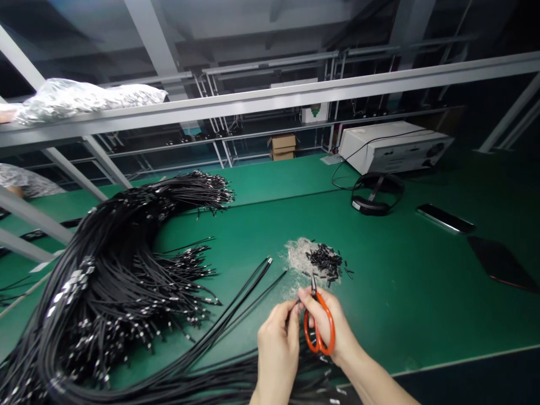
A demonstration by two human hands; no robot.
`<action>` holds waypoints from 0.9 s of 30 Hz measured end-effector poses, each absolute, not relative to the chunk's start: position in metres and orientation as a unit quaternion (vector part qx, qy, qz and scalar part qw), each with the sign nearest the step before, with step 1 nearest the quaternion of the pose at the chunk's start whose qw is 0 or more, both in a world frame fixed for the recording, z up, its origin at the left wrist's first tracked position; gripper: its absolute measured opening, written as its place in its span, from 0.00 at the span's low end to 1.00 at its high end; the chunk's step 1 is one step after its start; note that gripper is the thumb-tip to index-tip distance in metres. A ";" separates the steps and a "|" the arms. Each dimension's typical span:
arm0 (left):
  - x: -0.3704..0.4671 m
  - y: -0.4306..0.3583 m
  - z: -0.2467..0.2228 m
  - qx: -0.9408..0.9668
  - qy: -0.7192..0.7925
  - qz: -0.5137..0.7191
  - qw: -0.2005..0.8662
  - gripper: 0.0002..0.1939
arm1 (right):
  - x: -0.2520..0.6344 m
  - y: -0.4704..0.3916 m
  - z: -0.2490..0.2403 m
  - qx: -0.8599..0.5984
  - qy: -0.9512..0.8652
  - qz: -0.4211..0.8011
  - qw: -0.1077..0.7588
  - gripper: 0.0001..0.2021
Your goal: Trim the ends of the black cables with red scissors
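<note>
My right hand is closed on scissors with orange handles, their dark blades pointing up and away. Its thumb and finger meet the fingertips of my left hand, which pinches a small dark piece, perhaps a cable end, mostly hidden by the fingers. Just beyond the blades lies a pile of short black pieces beside a heap of clear scraps. A few loose black cables reach toward the pile from the left. More cables run beneath my hands.
A large bundle of black cables covers the left of the green table. Farther back are a black headband device and a white box-shaped machine. A phone lies right. A metal rail crosses above, holding a plastic bag.
</note>
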State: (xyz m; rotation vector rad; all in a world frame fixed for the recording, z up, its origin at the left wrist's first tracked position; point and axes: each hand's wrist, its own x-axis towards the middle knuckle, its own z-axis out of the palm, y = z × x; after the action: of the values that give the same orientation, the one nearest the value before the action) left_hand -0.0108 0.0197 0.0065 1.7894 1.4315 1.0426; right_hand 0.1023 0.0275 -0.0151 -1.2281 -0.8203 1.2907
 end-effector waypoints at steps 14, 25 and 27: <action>-0.012 0.018 -0.002 0.654 0.598 0.358 0.296 0.13 | 0.128 0.031 -0.028 -0.503 -0.786 -0.008 0.360 0.13; -0.013 0.028 0.004 0.548 0.614 0.346 0.450 0.19 | 0.133 0.021 -0.023 -0.578 -0.793 -0.041 0.187 0.11; -0.013 0.027 0.004 0.546 0.611 0.345 0.458 0.19 | 0.130 0.022 -0.022 -0.581 -0.791 -0.039 0.189 0.10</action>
State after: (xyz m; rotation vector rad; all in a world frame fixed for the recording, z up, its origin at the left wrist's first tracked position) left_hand -0.0127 0.0274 0.0043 1.3453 1.5046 0.8498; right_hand 0.1300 0.0220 -0.0221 -1.6326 -2.2231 -0.1103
